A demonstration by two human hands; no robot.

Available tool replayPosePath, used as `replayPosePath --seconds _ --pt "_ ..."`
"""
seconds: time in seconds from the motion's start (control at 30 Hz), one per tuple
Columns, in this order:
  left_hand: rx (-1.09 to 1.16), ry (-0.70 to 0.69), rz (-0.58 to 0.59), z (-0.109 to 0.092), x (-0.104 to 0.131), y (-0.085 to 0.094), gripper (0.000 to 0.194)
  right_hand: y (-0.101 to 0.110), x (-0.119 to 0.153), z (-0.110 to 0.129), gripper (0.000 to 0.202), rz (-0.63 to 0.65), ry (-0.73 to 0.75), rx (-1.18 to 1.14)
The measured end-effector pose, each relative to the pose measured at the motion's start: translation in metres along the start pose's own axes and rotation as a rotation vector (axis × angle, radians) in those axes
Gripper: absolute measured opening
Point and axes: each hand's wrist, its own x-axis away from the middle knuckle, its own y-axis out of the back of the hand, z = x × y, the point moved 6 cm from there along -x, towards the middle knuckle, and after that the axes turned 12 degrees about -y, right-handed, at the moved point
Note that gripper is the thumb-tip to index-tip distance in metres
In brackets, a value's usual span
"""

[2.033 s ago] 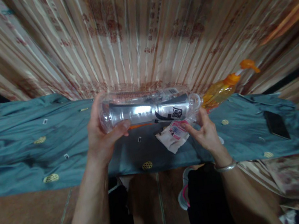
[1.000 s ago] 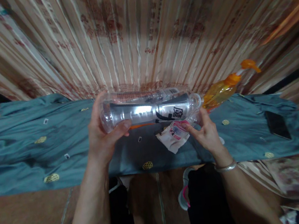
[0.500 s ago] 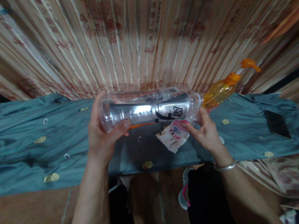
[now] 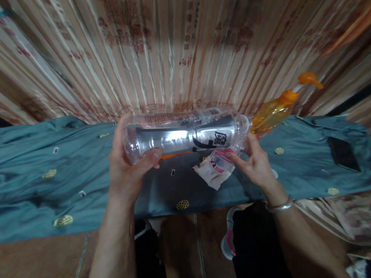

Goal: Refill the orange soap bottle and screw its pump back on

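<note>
A clear plastic bottle (image 4: 178, 135) with a silver label and black lettering lies sideways across the middle of the view, neck to the right. My left hand (image 4: 128, 167) is closed round its base end, thumb along the near side. Below the bottle's neck, my right hand (image 4: 255, 160) pinches a crumpled white and pink wrapper (image 4: 217, 169) under its thumb. Its forefinger touches the bottle near the neck; the other fingers are mostly hidden. Behind the neck, an orange pump bottle (image 4: 272, 114) with yellow-orange contents leans to the right.
A green cloth (image 4: 88, 193) with yellow and white patterns covers the long, narrow surface. A dark phone (image 4: 343, 154) lies at its right end. Pleated, printed curtains (image 4: 162, 43) hang behind. My legs and a grey shoe (image 4: 228, 241) with pink trim show below the front edge.
The bottle has turned slightly about its length, so the lettering on its label sits a little differently. Both hands stay in nearly the same place.
</note>
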Motion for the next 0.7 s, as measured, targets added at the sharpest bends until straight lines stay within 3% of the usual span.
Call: replayPosePath --seconds 0.43,0.7 --pt "-0.027 0.013 0.050 -0.0028 -0.0002 -0.0003 0.068 -0.0013 0.0005 -0.0018 0.081 0.010 0.005 -0.007" --pt "-0.003 0.019 0.000 -0.0021 -0.0007 -0.0012 0.072 -0.0004 0.0002 0.0001 0.082 0.017 -0.013 -0.007"
